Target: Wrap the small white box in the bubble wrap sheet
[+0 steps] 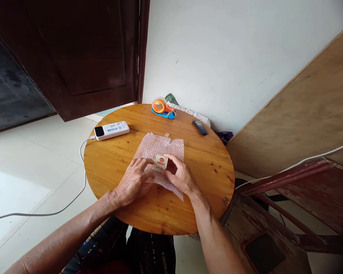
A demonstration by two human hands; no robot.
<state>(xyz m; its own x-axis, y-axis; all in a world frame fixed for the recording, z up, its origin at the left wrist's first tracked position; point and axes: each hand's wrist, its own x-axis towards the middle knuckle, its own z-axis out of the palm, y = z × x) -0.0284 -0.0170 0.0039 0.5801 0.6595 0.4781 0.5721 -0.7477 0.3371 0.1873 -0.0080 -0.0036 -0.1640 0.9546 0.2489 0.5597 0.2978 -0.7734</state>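
A small cream-coloured box [161,162] with red printing is held between my two hands, over a sheet of pinkish bubble wrap [166,144]. From the left, my left hand [135,177] pinches it, index finger and thumb at its edge. My right hand [181,175] grips the opposite side, its thumb low and its fingers at the upper corner. The wrap lies on the round wooden table [108,163], its lower edge partly hidden under my hands.
An orange and blue tape dispenser [162,107] stands at the table's far edge. To the left lies a white device [112,130] with a cable [84,167]. A dark, blurred-out object [200,127] lies at the far right, and a wooden chair [291,201] stands right of the table.
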